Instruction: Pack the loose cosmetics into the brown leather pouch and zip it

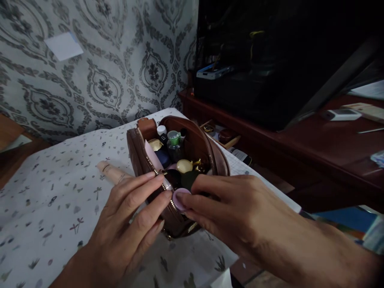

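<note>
A brown cosmetic bag (177,230) stands unzipped on the patterned cloth. My left hand (132,220) is at its near left zip edge, fingertips on the rim and thumb low on the outside. Inside the bag's near end, my right hand (228,208) pinches a round, pale pink capped item (181,199); the rest of that item is hidden. Around it in the bag are a green-topped clear bottle (174,140), a white-capped dark bottle (162,132), a dark blue container with a gold top (160,150) and a cream oval piece (184,166).
A beige tube (112,172) lies on the white patterned cloth (60,192) left of the bag. Behind on the right, a large dark screen (270,60) stands on a reddish-brown cabinet (330,144). An open drawer with small items (225,136) sits just beyond the bag.
</note>
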`<state>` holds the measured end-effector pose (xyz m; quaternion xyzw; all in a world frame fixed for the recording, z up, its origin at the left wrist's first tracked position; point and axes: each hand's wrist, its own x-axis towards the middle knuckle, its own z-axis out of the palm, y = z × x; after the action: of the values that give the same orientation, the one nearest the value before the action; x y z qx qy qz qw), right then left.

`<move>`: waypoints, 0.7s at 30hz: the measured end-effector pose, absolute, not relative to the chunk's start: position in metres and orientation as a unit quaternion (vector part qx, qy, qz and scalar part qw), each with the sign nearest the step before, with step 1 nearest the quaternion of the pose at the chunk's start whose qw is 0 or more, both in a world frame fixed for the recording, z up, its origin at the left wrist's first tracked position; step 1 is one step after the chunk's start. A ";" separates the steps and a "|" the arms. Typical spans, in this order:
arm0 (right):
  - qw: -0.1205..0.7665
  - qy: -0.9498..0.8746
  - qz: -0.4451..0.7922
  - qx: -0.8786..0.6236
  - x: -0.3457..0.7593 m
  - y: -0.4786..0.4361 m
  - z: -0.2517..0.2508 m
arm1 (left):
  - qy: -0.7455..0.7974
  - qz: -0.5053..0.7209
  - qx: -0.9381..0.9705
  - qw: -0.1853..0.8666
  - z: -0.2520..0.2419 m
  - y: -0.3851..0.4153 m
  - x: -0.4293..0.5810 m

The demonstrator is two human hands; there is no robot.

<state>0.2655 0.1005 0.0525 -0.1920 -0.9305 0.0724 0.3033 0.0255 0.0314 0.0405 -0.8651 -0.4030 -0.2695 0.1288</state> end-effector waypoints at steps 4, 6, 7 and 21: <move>0.292 -0.937 0.020 -0.189 0.262 0.096 0.052 | -0.396 -0.276 -0.867 0.128 0.040 0.033 0.027; 0.291 -0.938 0.006 -0.190 0.261 0.095 0.050 | -0.394 -0.280 -0.866 0.127 0.039 0.034 0.027; 0.294 -0.937 0.003 -0.190 0.261 0.094 0.050 | -0.393 -0.282 -0.866 0.126 0.039 0.034 0.028; 0.320 -0.925 0.089 -0.182 0.271 0.104 0.060 | -0.367 -0.287 -0.876 0.123 0.036 0.030 0.025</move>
<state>0.2707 0.1041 0.0605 -0.1821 -0.9254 0.0889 0.3203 0.0251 0.0303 0.0359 -0.8760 -0.3675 -0.2872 0.1228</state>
